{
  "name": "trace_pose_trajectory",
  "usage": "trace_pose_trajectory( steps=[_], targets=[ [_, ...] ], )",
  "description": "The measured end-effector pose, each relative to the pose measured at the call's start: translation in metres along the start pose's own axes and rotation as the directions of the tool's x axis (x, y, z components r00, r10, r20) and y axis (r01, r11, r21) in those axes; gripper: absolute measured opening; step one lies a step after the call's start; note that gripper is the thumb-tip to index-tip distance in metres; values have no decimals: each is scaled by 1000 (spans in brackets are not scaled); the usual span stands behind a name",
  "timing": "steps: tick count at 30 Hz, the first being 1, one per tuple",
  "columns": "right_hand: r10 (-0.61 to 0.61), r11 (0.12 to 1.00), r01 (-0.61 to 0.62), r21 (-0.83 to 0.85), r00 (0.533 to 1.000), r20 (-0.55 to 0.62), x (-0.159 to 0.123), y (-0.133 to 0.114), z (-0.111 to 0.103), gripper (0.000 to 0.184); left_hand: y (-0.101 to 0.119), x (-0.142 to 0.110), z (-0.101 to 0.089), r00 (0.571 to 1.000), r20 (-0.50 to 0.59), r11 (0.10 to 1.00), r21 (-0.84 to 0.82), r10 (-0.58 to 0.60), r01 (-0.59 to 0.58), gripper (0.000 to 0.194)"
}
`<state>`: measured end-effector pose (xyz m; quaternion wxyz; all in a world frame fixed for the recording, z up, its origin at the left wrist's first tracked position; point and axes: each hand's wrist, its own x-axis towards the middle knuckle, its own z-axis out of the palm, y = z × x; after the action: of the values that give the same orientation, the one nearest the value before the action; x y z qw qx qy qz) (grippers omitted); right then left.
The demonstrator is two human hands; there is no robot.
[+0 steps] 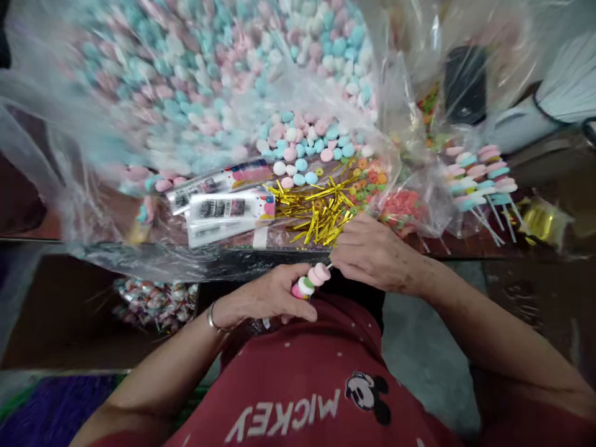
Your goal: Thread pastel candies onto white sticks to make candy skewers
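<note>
Close to my body, my left hand is wrapped around a marshmallow stick with pink, white and green pieces threaded on it. The lower part of the stick is hidden in my palm. My right hand has its fingers closed at the bare white end of the same stick, just right of the top pink marshmallow. Beyond the right hand lies a pile of gold twist ties. Printed clear bags lie flat on the table to their left.
A large clear plastic bag of pastel marshmallows covers the back. Ring candies and red candy bits lie right of centre. Several loaded marshmallow sticks rest at right, near a dark phone-like object. A box of wrapped sticks stands lower left.
</note>
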<state>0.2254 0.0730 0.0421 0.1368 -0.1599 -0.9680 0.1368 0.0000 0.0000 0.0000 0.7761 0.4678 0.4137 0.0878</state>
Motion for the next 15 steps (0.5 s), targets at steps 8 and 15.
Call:
trace_pose_trajectory(
  steps=[8, 15],
  targets=[
    [71, 984, -73, 165, 997, 20, 0, -7, 30, 33, -2, 15, 6, 979, -80, 980, 93, 185, -177, 40],
    [96, 987, -88, 132, 994, -59, -6, -2, 22, 32, 7, 3, -7, 973, -146, 971, 191, 176, -147, 44]
  ],
)
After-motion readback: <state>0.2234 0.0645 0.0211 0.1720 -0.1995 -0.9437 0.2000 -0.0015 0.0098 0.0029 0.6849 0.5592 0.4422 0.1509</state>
